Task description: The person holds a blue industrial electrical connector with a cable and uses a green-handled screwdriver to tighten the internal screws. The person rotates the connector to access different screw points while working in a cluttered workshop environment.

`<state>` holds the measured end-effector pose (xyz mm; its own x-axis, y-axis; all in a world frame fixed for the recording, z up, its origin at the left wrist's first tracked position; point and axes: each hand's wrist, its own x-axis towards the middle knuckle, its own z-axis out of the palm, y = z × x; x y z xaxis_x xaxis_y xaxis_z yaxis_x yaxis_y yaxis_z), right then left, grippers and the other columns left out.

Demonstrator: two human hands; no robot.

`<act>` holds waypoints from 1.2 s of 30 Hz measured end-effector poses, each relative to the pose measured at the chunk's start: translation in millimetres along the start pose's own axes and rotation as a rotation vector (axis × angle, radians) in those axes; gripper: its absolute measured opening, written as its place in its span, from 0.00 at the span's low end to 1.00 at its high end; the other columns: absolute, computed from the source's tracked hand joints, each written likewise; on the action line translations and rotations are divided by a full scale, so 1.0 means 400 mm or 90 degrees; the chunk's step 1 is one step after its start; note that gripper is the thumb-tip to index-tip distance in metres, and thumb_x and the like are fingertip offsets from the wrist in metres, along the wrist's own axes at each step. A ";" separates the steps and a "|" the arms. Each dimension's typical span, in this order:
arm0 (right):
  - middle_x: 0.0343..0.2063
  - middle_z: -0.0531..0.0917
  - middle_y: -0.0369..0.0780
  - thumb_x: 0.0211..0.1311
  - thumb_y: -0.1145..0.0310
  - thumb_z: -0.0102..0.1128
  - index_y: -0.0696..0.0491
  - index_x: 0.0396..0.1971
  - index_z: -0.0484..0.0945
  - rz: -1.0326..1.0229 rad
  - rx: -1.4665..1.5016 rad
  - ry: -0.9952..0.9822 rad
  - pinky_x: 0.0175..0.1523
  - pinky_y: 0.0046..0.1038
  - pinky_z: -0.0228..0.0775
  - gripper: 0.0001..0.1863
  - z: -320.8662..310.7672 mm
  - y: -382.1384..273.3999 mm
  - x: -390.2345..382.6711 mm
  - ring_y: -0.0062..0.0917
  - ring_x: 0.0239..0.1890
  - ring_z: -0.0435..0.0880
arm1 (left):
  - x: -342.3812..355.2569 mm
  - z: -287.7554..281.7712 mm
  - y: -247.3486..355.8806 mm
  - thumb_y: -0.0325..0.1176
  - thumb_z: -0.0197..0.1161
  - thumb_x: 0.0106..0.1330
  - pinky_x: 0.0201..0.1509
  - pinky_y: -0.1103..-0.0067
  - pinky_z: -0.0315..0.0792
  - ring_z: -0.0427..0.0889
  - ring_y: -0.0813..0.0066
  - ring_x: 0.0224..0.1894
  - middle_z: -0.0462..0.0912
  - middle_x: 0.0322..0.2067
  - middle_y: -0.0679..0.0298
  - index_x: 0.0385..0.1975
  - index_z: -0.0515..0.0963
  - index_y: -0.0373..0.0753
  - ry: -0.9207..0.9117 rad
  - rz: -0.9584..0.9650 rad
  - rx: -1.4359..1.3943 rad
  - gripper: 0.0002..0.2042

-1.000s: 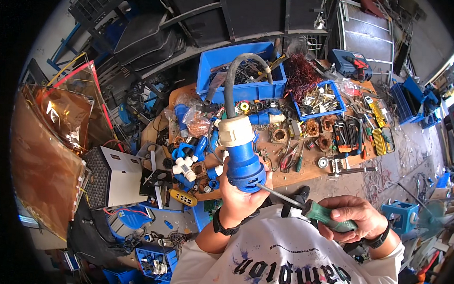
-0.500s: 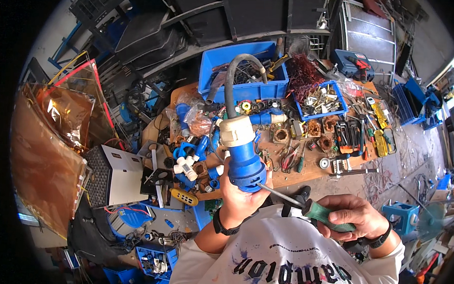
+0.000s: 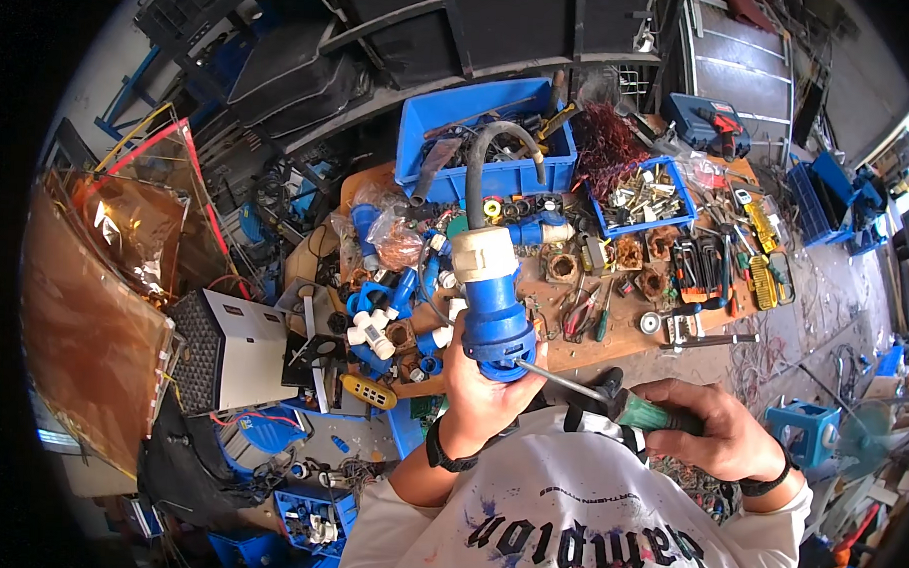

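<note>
Above the near side of the workbench, my left hand is closed around the lower end of a blue industrial plug. It has a white collar, from which a short black cable rises and curls over to the right. My right hand grips the green handle of a screwdriver in front of my shirt. Its metal shaft slants up to the left, and the tip meets the plug's lower edge beside my left fingers. Exactly what the tip touches is too small to make out.
Behind the plug stands a large blue bin of tools and scrap. A smaller blue tray holds metal parts. Pliers, hex keys and other tools lie on the wooden workbench. White and blue fittings cluster at left.
The plug and its cable have swung slightly right and stand more upright. My right hand has shifted its hold on the screwdriver handle, with the fingers now less curled.
</note>
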<state>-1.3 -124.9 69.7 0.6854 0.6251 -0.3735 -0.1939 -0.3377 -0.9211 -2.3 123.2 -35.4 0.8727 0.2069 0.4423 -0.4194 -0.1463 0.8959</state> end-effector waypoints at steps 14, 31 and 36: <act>0.27 0.76 0.38 0.48 0.71 0.66 0.50 0.53 0.76 -0.210 -0.555 0.225 0.24 0.29 0.74 0.27 0.025 -0.035 -0.010 0.30 0.21 0.79 | 0.008 0.011 -0.005 0.20 0.71 0.48 0.39 0.80 0.77 0.82 0.77 0.33 0.81 0.34 0.61 0.46 0.67 0.31 0.002 -0.056 -0.047 0.25; 0.26 0.80 0.39 0.55 0.73 0.61 0.57 0.55 0.72 -0.045 -0.109 0.040 0.28 0.24 0.71 0.24 -0.013 -0.037 -0.015 0.22 0.22 0.79 | 0.021 0.007 0.004 0.24 0.71 0.49 0.37 0.79 0.76 0.82 0.76 0.31 0.82 0.31 0.61 0.42 0.70 0.32 0.014 -0.038 0.022 0.21; 0.29 0.82 0.38 0.55 0.75 0.61 0.59 0.54 0.72 0.054 0.010 0.025 0.35 0.23 0.72 0.24 -0.008 -0.030 -0.008 0.20 0.29 0.80 | 0.018 0.008 -0.001 0.25 0.71 0.48 0.37 0.79 0.76 0.82 0.75 0.30 0.82 0.31 0.60 0.41 0.70 0.32 0.012 -0.024 0.036 0.21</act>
<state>1.2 -125.2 82.3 0.6930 0.5668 -0.4455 -0.2625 -0.3772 -0.8881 4.7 121.8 -32.7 0.8822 0.2321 0.4096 -0.3713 -0.1921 0.9084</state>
